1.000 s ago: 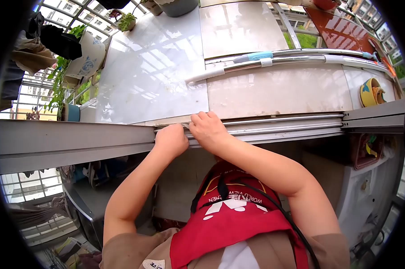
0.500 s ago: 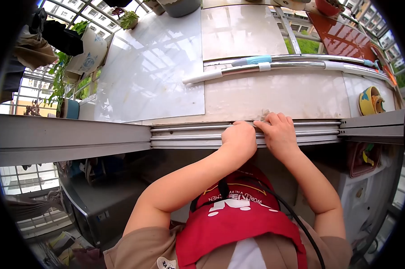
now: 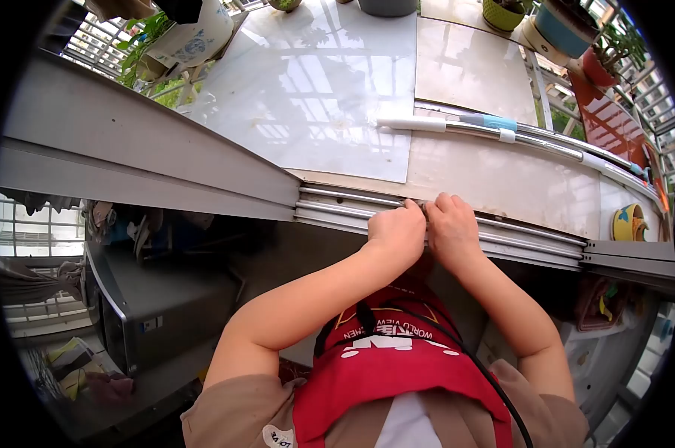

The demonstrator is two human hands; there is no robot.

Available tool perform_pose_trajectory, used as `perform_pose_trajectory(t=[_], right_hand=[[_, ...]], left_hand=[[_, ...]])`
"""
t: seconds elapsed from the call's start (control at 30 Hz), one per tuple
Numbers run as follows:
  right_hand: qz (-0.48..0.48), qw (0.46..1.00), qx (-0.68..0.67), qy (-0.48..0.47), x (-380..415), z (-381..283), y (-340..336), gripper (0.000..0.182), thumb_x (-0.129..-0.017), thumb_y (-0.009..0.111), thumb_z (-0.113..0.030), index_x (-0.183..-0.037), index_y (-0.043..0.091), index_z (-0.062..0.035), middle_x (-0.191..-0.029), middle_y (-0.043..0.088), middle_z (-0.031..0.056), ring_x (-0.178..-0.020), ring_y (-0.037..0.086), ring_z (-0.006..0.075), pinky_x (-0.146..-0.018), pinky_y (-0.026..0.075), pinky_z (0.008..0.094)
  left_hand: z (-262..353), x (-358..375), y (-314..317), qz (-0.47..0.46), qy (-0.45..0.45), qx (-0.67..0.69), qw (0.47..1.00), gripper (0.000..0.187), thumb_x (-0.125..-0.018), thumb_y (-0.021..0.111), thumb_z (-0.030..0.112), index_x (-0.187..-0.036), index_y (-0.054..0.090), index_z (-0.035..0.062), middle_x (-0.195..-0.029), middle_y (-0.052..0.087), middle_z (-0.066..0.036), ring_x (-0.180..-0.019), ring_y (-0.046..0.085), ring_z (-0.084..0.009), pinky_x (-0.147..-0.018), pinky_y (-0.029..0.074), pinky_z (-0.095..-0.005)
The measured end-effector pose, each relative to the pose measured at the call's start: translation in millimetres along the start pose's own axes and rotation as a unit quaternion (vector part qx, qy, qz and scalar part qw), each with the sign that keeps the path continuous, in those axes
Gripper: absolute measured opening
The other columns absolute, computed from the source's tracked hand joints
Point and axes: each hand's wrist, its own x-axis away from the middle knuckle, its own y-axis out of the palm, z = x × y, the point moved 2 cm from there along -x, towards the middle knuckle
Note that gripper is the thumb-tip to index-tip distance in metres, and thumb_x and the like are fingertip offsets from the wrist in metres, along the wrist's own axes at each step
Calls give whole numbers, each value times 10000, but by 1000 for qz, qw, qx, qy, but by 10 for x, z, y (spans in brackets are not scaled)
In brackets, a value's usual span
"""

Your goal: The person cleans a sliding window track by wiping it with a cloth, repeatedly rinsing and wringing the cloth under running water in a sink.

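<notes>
Both my hands meet over the metal rails of a sliding window track (image 3: 531,233). My left hand (image 3: 397,233) is closed, its thumb and forefinger pinched together at the upper rail. Right beside it, my right hand (image 3: 454,230) bends its fingers down over the same rail, closed too. A small dark, greyish bit of something (image 3: 421,204) shows between the fingertips; its kind is too hidden to name. The lower fingers of both hands are out of sight.
Beyond the track lies a ledge of pale tiles (image 3: 494,175) with long metal poles (image 3: 531,142) across it. A yellow pot (image 3: 627,222) stands at the right, a grey pot (image 3: 388,7) at the back. Window frames (image 3: 158,142) flank the track; a dark appliance (image 3: 165,299) sits lower left.
The view has tilted, so the track now slopes down to the right. My right fingers have drawn in toward my left hand, and the hands stay at the rails.
</notes>
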Motion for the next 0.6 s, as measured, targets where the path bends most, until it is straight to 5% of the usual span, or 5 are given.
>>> perform_pose_trajectory(t=[0.1, 0.33, 0.6], right_hand=[[18, 999, -2, -41, -322, -374, 304, 176, -685, 606, -106, -855, 604, -58, -855, 534, 70, -852, 525, 228, -705, 417, 340], [-24, 998, 48, -33, -1020, -1270, 670, 118, -727, 594, -150, -805, 646, -78, -856, 539, 59, -847, 519, 217, -717, 409, 318], [-31, 991, 104, -77, -551, -575, 201, 70, -681, 608, -141, -737, 618, -99, -811, 525, 57, -818, 517, 212, -689, 384, 327]], left_hand=[[-422, 444, -136, 181, -20, 112, 977, 382, -752, 555, 98, -1122, 605, 15, -748, 645, -142, -647, 645, -295, -578, 508, -388], [-1245, 1311, 131, 166, -227, 248, 927, 291, -766, 496, 75, -1006, 659, 57, -656, 600, -132, -615, 601, -312, -602, 480, -407], [-1775, 1639, 233, 156, -313, 293, 890, 277, -775, 503, 66, -996, 666, 30, -594, 554, -107, -532, 553, -238, -565, 450, -340]])
